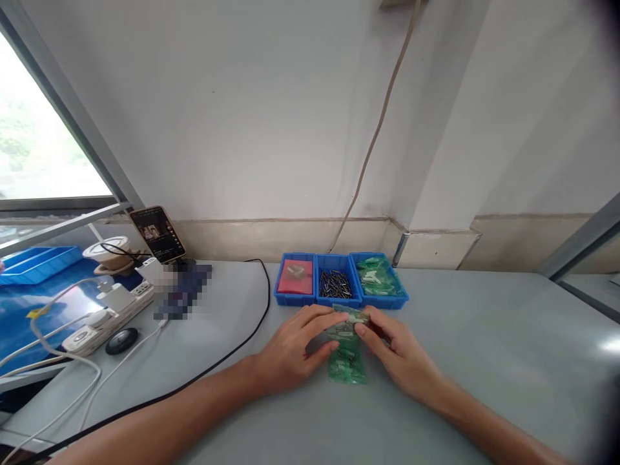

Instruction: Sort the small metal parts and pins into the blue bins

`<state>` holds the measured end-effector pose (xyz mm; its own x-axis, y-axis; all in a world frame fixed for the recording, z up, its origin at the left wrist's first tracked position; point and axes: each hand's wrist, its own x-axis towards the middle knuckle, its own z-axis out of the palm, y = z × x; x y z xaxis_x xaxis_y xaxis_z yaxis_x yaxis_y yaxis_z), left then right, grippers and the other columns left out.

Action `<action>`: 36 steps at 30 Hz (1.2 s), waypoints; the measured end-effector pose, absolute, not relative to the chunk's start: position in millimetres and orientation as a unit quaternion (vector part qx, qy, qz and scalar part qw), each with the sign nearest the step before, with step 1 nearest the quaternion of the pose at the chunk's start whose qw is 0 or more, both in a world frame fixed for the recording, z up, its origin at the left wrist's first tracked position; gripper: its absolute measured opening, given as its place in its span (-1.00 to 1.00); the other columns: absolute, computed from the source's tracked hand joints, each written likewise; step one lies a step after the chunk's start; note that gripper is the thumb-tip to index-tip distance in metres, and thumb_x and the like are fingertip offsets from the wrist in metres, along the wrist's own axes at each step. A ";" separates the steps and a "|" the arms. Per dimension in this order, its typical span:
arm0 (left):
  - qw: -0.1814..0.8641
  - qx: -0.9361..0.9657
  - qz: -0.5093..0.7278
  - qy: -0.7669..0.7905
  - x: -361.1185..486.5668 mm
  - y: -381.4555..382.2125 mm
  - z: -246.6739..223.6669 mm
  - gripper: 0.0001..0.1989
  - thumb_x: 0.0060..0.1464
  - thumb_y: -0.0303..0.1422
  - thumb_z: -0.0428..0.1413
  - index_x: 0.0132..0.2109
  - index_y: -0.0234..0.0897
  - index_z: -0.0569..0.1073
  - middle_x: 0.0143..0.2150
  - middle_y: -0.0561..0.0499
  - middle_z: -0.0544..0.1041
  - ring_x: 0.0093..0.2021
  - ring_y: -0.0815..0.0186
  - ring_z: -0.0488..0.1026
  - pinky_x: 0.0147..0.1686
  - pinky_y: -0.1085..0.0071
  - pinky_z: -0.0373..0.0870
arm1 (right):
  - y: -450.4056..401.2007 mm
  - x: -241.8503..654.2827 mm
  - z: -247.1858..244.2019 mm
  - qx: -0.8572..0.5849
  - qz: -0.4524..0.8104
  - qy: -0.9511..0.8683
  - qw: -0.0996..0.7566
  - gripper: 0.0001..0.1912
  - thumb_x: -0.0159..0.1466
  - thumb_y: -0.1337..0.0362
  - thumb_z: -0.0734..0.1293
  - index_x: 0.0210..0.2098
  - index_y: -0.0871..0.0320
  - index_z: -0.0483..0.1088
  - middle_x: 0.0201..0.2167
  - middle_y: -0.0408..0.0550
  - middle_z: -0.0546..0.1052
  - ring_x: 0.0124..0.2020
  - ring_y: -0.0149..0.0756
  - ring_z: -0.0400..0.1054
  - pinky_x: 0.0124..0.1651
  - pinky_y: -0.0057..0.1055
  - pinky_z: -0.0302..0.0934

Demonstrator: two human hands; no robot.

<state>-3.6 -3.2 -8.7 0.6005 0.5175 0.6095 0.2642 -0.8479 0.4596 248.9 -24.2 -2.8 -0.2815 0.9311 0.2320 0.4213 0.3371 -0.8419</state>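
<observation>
Both forearms reach in over the grey worktop (484,336), meeting at a green plastic bag (347,361) lying flat just before three blue bins (339,300). Left hand (295,345) and right hand (394,349) each pinch the bag's far end between thumb and fingertips. A black cable (242,349) curves past at left, near a power strip (106,316).

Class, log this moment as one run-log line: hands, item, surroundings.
left hand: on green packet | right hand: pinching packet top | packet: flat on grey table | behind: three blue bins
</observation>
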 end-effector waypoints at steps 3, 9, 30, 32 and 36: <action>0.176 0.875 0.393 0.220 -2.8 -0.6 -11.9 -0.47 0.43 -0.43 0.14 0.45 -0.07 0.30 0.22 -0.15 0.48 0.21 0.19 0.48 0.21 0.24 0.50 | -27.4 246.8 -1.9 -0.451 0.359 -0.740 0.346 -0.58 0.56 -0.04 0.18 -0.32 0.07 0.33 -0.36 -0.15 0.38 -0.33 -0.26 0.24 -0.27 -0.37 0.19; 0.167 0.870 0.399 0.236 -4.9 0.3 -12.7 -0.68 0.44 -0.42 0.11 0.26 -0.15 0.48 0.07 -0.13 0.51 0.06 0.20 0.50 0.08 0.27 0.51 | -29.1 243.5 2.2 -0.440 0.367 -0.754 0.322 -0.55 0.57 -0.06 0.17 -0.31 0.07 0.38 -0.37 -0.15 0.39 -0.33 -0.25 0.25 -0.26 -0.36 0.17; 0.181 0.892 0.334 0.246 -3.6 -1.2 -6.9 -0.76 0.51 -0.29 0.02 -0.04 -0.29 0.55 -0.01 -0.14 0.53 -0.05 0.20 0.43 0.01 0.26 0.41 | -25.0 248.4 -4.7 -0.483 0.304 -0.717 0.400 -0.82 0.54 0.08 0.25 -0.12 0.02 0.34 -0.39 -0.19 0.43 -0.37 -0.27 0.31 -0.33 -0.38 0.20; 0.181 0.898 0.318 0.244 -3.9 -1.3 -7.4 -0.77 0.50 -0.29 0.05 0.05 -0.26 0.57 0.06 -0.15 0.51 0.01 0.19 0.44 0.08 0.24 0.41 | -22.4 249.7 -8.4 -0.482 0.292 -0.700 0.439 -0.85 0.54 0.08 0.25 -0.04 0.00 0.31 -0.38 -0.20 0.43 -0.36 -0.27 0.33 -0.32 -0.37 0.24; 0.178 0.912 0.289 0.230 -4.6 -1.8 -7.1 -0.74 0.48 -0.27 0.09 0.18 -0.19 0.57 0.16 -0.15 0.50 0.12 0.16 0.45 0.19 0.22 0.39 | -17.8 255.7 -10.8 -0.491 0.234 -0.671 0.504 -0.79 0.56 0.11 0.23 0.13 -0.04 0.25 -0.43 -0.24 0.37 -0.43 -0.26 0.30 -0.35 -0.37 0.27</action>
